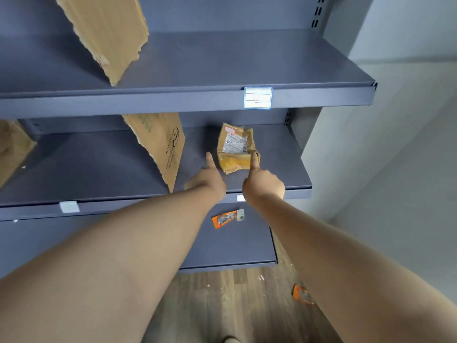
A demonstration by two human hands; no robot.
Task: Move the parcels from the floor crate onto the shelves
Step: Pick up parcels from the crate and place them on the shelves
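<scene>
Orange packets: 2. One (303, 294) on floor (222, 293), one (227, 219) on bottom shelf (235, 246).
Hands: 2, forefinger straight, other fingers tucked. Right hand (263, 186) touches parcel (236, 148) at near corner; left hand (207, 179) just beside it.
Parcel: 1, on middle shelf (99, 164).
Cardboard pieces (158, 147): 3, leaning.

Grey shelf (99, 164) with small parcel (235, 147)
</scene>
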